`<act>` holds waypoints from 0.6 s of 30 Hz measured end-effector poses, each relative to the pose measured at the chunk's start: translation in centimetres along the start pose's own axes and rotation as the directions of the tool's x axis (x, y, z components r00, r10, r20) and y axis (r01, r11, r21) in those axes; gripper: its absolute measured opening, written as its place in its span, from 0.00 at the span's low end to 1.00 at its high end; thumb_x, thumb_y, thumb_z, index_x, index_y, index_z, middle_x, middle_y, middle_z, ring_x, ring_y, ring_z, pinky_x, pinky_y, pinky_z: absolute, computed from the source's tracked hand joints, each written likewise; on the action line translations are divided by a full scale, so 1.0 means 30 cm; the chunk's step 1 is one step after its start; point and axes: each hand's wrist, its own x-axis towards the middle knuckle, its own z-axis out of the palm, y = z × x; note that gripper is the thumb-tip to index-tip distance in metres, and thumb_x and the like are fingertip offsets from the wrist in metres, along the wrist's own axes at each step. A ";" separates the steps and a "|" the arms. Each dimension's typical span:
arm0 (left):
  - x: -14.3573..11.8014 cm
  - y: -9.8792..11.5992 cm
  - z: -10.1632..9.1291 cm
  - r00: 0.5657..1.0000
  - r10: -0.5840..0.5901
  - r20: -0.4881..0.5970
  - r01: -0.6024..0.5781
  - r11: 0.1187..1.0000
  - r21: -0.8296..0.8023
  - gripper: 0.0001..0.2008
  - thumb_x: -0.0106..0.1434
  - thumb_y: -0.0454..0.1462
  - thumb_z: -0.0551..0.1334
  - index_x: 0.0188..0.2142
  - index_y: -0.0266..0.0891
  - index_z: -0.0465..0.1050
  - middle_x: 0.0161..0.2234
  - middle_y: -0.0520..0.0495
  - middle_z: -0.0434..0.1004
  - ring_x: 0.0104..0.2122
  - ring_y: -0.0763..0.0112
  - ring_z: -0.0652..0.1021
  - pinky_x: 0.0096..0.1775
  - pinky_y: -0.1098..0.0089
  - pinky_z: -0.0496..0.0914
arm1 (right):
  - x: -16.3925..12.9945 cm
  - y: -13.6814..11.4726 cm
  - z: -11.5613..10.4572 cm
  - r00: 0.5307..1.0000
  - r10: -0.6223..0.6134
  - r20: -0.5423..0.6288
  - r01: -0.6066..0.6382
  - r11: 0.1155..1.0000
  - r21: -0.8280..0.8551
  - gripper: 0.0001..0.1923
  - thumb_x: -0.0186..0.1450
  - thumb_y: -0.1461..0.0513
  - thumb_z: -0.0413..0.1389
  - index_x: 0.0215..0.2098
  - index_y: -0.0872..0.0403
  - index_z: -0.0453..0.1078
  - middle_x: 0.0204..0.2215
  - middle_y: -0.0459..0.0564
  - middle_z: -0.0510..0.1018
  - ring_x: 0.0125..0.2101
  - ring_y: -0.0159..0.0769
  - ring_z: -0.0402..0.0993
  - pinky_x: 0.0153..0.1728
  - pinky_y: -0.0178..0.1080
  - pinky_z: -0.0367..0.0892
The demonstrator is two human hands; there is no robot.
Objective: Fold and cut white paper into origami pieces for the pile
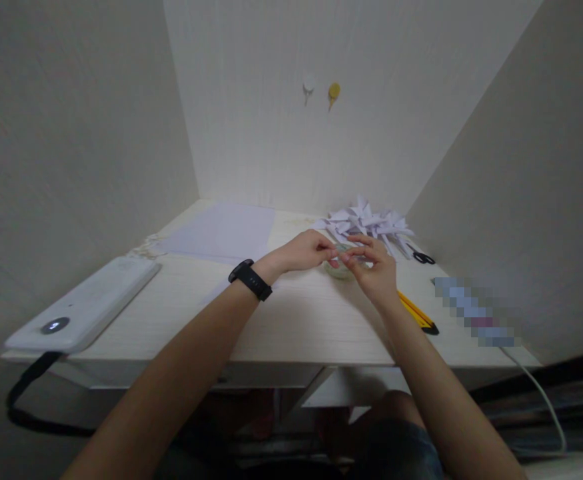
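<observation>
My left hand (312,251), with a black watch (250,279) on its wrist, has thumb and fingers pinched together. Facing it, my right hand (377,268) pinches with thumb and index finger while its other fingers are bent. Their fingertips nearly meet above a clear, greenish ring that looks like a roll of tape (340,271). What lies between the fingertips is too small and see-through to make out. Just behind my hands is a pile of folded white paper pinwheel shapes (366,219).
White paper sheets (221,230) lie at the back left, with paper scraps (146,247) beside them. A white device (84,303) with a black strap rests at the left edge. To the right are black scissors (424,257), a yellow-and-black cutter (418,313) and a blurred-out item (471,311) with a cable.
</observation>
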 end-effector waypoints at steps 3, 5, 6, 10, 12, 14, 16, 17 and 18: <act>0.006 -0.014 0.003 1.000 0.023 0.011 -0.023 1.000 -0.012 0.12 0.64 0.34 0.59 0.32 0.32 0.81 0.27 0.47 0.78 0.27 0.75 0.72 0.33 0.74 0.63 | -0.002 -0.002 0.003 0.998 -0.056 -0.022 0.055 0.998 -0.039 0.06 0.60 0.55 0.63 0.28 0.47 0.77 0.42 0.52 0.80 0.47 0.46 0.74 0.50 0.53 0.67; 0.008 -0.016 0.002 0.999 0.032 0.012 -0.032 1.000 0.000 0.12 0.65 0.35 0.58 0.33 0.32 0.81 0.27 0.47 0.79 0.27 0.75 0.71 0.32 0.74 0.63 | -0.002 -0.002 0.003 0.996 -0.078 -0.032 0.076 0.996 -0.056 0.06 0.60 0.55 0.63 0.28 0.47 0.77 0.41 0.52 0.80 0.46 0.45 0.74 0.51 0.53 0.66; 0.009 -0.014 0.002 0.999 0.033 0.014 -0.033 0.999 0.006 0.13 0.65 0.35 0.58 0.33 0.32 0.81 0.27 0.47 0.78 0.27 0.75 0.71 0.32 0.74 0.62 | -0.003 -0.002 0.003 0.996 -0.079 -0.036 0.077 0.995 -0.062 0.06 0.60 0.55 0.63 0.28 0.47 0.77 0.41 0.52 0.80 0.46 0.46 0.74 0.51 0.53 0.66; 0.006 -0.001 0.001 1.000 0.025 0.012 -0.025 1.000 0.012 0.12 0.65 0.35 0.58 0.32 0.32 0.81 0.26 0.48 0.77 0.25 0.76 0.69 0.30 0.74 0.60 | -0.004 -0.004 0.005 0.998 -0.057 -0.041 0.054 0.995 -0.086 0.06 0.60 0.55 0.63 0.27 0.47 0.76 0.39 0.51 0.80 0.45 0.46 0.74 0.50 0.52 0.67; 0.004 0.007 0.001 1.000 0.020 -0.001 -0.020 1.000 0.008 0.12 0.64 0.33 0.59 0.31 0.32 0.81 0.24 0.50 0.75 0.24 0.77 0.68 0.30 0.74 0.60 | -0.007 -0.007 0.006 0.998 -0.052 -0.046 0.047 0.994 -0.098 0.06 0.60 0.56 0.63 0.27 0.48 0.75 0.38 0.51 0.80 0.44 0.46 0.74 0.49 0.52 0.67; 0.002 0.015 0.000 1.000 0.017 -0.004 -0.018 1.000 -0.018 0.11 0.64 0.33 0.59 0.31 0.33 0.81 0.23 0.51 0.74 0.24 0.77 0.68 0.30 0.74 0.61 | -0.009 -0.010 0.009 0.996 -0.052 -0.068 0.044 0.993 -0.113 0.05 0.59 0.56 0.63 0.29 0.49 0.75 0.38 0.52 0.80 0.44 0.46 0.74 0.47 0.50 0.68; -0.001 0.023 -0.002 1.000 0.011 0.003 -0.011 0.999 -0.046 0.11 0.64 0.32 0.59 0.31 0.33 0.81 0.22 0.51 0.73 0.24 0.77 0.68 0.32 0.73 0.62 | -0.012 -0.013 0.012 0.993 -0.042 -0.114 0.025 0.989 -0.144 0.08 0.58 0.56 0.64 0.34 0.49 0.74 0.39 0.52 0.80 0.43 0.46 0.73 0.44 0.48 0.69; -0.002 0.026 -0.003 1.000 0.004 0.007 -0.003 0.999 -0.054 0.11 0.64 0.32 0.59 0.31 0.33 0.82 0.21 0.51 0.73 0.23 0.77 0.68 0.32 0.73 0.62 | -0.013 -0.014 0.013 0.990 -0.036 -0.139 0.014 0.987 -0.161 0.11 0.57 0.56 0.64 0.37 0.50 0.73 0.38 0.52 0.79 0.42 0.46 0.73 0.42 0.47 0.69; -0.004 0.030 -0.004 1.000 -0.004 0.009 0.004 0.998 -0.059 0.11 0.64 0.32 0.59 0.31 0.33 0.82 0.21 0.52 0.72 0.23 0.77 0.67 0.32 0.73 0.62 | -0.013 -0.015 0.014 0.986 -0.041 -0.160 0.012 0.984 -0.176 0.13 0.57 0.56 0.64 0.38 0.50 0.72 0.38 0.52 0.79 0.41 0.45 0.73 0.41 0.46 0.69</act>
